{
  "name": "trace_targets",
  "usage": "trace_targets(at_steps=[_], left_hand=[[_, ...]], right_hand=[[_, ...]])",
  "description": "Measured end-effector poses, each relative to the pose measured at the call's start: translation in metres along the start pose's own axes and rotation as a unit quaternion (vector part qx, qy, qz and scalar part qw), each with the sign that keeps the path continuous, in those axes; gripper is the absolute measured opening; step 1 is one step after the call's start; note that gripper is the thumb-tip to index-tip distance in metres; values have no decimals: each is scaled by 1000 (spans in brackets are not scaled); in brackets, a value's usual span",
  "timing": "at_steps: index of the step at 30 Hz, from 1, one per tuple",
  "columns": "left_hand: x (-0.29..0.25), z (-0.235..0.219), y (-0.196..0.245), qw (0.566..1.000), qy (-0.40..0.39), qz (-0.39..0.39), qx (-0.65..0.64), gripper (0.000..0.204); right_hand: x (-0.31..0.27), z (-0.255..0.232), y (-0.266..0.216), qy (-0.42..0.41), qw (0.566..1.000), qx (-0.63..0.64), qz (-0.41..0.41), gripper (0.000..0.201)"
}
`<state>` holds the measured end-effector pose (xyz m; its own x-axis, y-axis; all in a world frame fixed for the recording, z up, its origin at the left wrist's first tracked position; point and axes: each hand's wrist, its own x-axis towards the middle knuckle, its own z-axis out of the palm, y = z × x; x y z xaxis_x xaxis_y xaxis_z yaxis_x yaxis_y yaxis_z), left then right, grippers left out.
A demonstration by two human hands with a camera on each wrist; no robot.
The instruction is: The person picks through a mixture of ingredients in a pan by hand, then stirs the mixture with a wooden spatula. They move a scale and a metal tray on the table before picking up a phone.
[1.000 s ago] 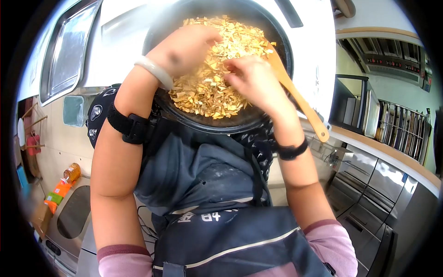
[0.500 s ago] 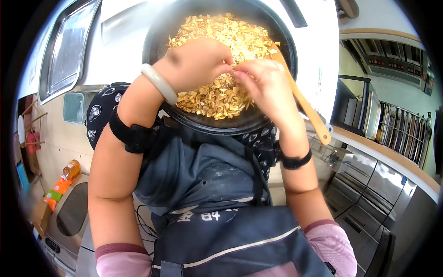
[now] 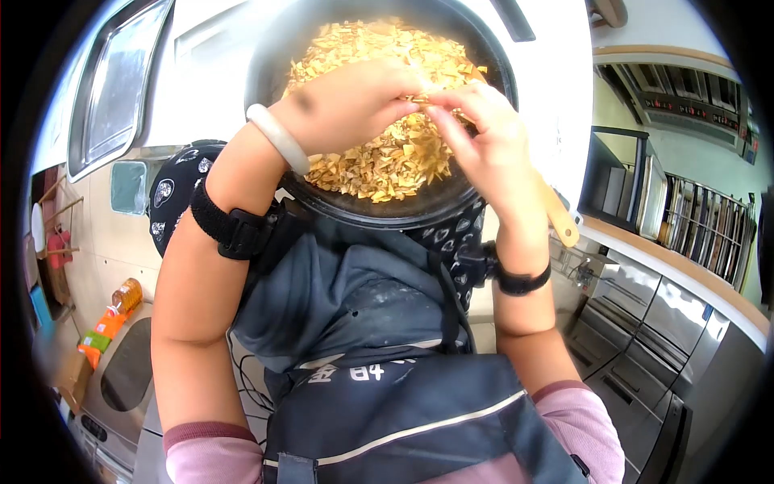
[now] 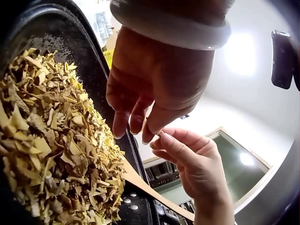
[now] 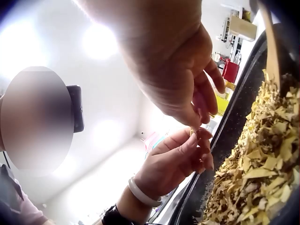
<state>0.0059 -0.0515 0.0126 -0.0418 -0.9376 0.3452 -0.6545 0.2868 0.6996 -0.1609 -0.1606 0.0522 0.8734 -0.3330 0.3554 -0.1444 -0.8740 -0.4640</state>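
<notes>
A wide black pan (image 3: pixel 363 216) holds a heap of dried yellow-brown chips (image 3: pixel 387 173). Above the heap, my left hand (image 3: pixel 347 109), with a white bangle at its wrist, meets my right hand (image 3: pixel 496 141) fingertip to fingertip. Between thumb and forefinger the two hands pinch a small dried chip (image 5: pixel 192 132), mostly hidden by the fingers. In the left wrist view the other fingers of my left hand hang loosely curled beside the pan's rim. A wooden spatula (image 4: pixel 150 188) leans over that rim, its blade end in the chips.
A shiny metal tray (image 3: pixel 117 89) lies on the white worktop left of the pan. Beyond the pan's far right side is a dark handle (image 3: pixel 513 20). A counter with a rack of trays (image 3: pixel 701 214) stands at the right. My dark apron (image 3: pixel 363 298) is close below the pan.
My left hand has come right and my right hand has turned upward, so their fingertips, apart a second ago, now meet on a small chip. The spatula is now largely behind my right hand.
</notes>
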Motion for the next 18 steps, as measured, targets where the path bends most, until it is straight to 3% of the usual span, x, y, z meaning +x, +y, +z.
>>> trace_targets(at_steps=[3, 7, 9, 10, 12, 13, 15, 16, 18], left_hand=[[2, 5, 4, 999, 36, 21, 7, 15], [3, 6, 13, 993, 43, -17, 113, 13], [3, 7, 15, 989, 54, -17, 138, 13], [3, 8, 16, 985, 75, -16, 155, 13], [4, 10, 19, 980, 96, -15, 172, 14], [4, 10, 20, 978, 116, -26, 173, 13], [4, 10, 21, 975, 134, -37, 171, 13], [4, 8, 20, 973, 134, -56, 181, 12], [2, 3, 11, 969, 135, -75, 192, 12]], right_hand=[[1, 0, 1, -10, 1000, -6, 4, 9], [0, 3, -2, -8, 1000, -14, 24, 9], [-3, 8, -5, 16, 988, 80, 131, 11], [-5, 12, -5, 15, 988, 80, 131, 11], [-7, 17, -4, 36, 946, 196, 256, 15], [-6, 19, -4, 35, 946, 196, 256, 15], [-4, 19, -3, 66, 863, 376, 332, 20], [-5, 19, -2, 66, 863, 376, 332, 20], [-9, 20, -2, -24, 933, 240, 267, 21]])
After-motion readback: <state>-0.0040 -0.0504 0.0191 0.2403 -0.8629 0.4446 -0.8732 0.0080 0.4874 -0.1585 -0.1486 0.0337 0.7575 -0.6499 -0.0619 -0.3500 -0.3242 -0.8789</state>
